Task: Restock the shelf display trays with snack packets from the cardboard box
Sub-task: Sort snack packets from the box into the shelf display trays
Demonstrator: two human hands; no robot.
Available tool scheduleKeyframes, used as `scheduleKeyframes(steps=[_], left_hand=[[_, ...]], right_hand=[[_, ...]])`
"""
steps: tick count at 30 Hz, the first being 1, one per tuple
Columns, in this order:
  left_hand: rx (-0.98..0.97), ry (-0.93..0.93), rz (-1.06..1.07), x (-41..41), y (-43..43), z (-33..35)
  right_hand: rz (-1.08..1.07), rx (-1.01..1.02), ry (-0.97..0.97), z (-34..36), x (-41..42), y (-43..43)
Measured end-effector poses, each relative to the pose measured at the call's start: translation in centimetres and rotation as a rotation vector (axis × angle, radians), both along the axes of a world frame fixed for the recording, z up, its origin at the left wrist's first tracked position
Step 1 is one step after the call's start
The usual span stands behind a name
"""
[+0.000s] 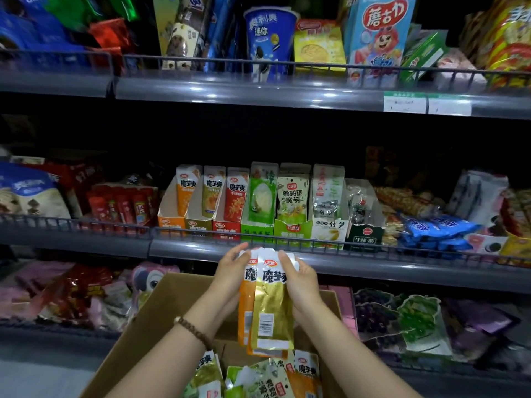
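Head view: left hand (230,271) and right hand (301,278) clasp mixed gold and orange foil snack packets (268,305) above open brown cardboard box (138,334). Risk: flavours misfiled among cardboard display trays (198,225); slippery stack may fan and drop.

Dim shop aisle; grey tiered metal shelves (258,93), wire rails (230,62) along fronts; white price labels (405,103); pale grey floor (43,377) lower left.

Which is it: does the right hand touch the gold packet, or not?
Touching. The head view shows the right hand gripping the gold packet near its top.
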State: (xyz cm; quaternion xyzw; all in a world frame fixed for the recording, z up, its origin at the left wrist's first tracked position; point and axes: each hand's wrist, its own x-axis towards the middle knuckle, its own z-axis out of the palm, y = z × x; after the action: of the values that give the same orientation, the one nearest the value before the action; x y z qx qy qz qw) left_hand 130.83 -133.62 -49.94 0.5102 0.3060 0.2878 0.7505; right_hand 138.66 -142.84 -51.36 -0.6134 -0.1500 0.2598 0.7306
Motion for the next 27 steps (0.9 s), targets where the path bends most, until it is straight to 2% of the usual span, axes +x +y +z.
scheduleKeyframes(steps=[6,9,12,17,20,23,27], left_hand=[[-0.194,-0.095,0.025,-1.0,0.6,-1.8],[-0.234,-0.016,-0.147,-2.1,0.0,-2.4],[-0.396,0.004,-0.318,-2.8,-1.4,-2.6],[-0.197,0.178,-0.306,-3.3,-1.0,-3.1],[-0.08,0.223,-0.204,-3.6,-0.1,-2.6],[-0.071,0.19,-0.083,-3.5,1.0,-2.1],[-0.138,0.164,-0.126,-3.5,1.3,-1.6]], right_hand=[[-0.022,-0.08,0.111,-0.7,-0.5,1.0],[-0.026,-0.073,0.178,-0.6,-0.5,1.4],[-0.033,-0.074,0.185,-0.6,-0.8,1.9],[0.013,-0.102,0.144,-1.3,-1.0,1.8],[0.194,-0.187,0.055,-1.4,-0.6,0.8],[0.379,-0.225,0.036,-2.1,-1.1,0.2],[0.273,-0.118,0.095,-2.5,-1.9,0.5]])
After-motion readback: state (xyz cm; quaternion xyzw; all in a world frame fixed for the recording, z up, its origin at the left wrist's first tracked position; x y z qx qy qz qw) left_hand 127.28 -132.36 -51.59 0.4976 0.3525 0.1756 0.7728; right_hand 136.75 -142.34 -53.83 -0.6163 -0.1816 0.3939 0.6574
